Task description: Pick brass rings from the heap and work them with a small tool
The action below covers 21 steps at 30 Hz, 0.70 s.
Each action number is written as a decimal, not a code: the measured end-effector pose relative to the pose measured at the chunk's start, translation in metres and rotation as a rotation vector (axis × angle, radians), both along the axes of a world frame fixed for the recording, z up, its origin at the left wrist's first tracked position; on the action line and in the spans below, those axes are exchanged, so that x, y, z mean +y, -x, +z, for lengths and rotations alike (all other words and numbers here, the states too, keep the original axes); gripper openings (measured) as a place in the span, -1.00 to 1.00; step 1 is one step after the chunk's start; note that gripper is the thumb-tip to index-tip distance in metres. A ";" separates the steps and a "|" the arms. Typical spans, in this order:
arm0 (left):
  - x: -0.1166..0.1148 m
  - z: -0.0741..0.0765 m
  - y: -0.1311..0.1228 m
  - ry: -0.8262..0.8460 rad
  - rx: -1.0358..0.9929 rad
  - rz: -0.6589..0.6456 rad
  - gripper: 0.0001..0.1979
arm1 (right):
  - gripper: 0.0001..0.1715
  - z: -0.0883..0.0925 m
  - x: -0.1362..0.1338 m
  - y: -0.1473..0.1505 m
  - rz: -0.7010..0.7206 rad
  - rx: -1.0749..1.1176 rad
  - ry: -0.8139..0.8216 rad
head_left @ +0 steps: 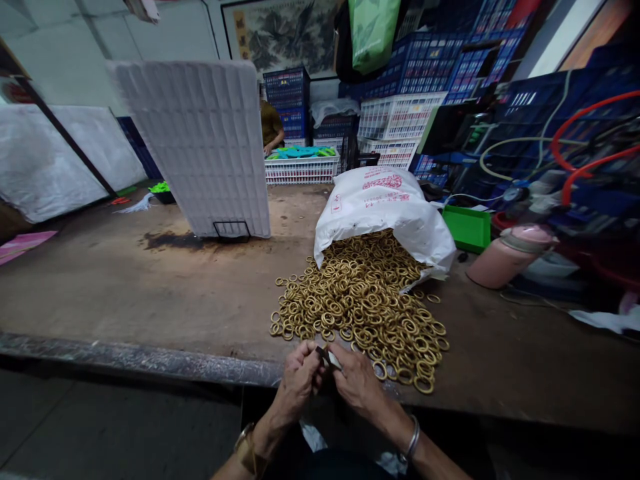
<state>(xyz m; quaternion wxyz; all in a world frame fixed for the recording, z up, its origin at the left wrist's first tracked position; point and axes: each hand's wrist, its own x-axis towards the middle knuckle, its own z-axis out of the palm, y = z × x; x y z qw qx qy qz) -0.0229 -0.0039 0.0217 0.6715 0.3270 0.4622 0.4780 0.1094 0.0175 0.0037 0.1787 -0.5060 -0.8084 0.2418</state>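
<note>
My left hand (300, 375) and my right hand (359, 379) are close together at the table's front edge, both with fingers closed. A small tool with a pale handle (334, 361) and a dark flat end, like a small knife, is gripped in my right hand. The dark end reaches to my left fingertips, which are pinched; what they hold is hidden. Just beyond my hands, a heap of gold-coloured rings (357, 297) spills from the open mouth of a white woven sack (375, 200) lying on its side.
On the brown table (100, 287) a tall pale ribbed panel (200, 147) stands in a black wire stand (231, 230). To the right are a green tray (466, 228) and a pink canister (510, 257). Behind, a person (271, 127) sits near a white crate (300, 172).
</note>
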 end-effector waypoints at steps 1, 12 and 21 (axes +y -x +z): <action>0.000 0.001 0.000 -0.004 0.011 0.007 -0.63 | -0.67 0.000 0.000 0.000 -0.003 -0.023 -0.018; -0.002 0.005 -0.001 -0.023 0.093 0.012 -0.59 | -0.70 0.007 -0.001 0.001 -0.022 -0.122 -0.064; -0.003 -0.008 0.001 -0.106 0.140 0.069 -0.64 | -0.69 0.012 0.001 0.006 -0.013 -0.184 -0.017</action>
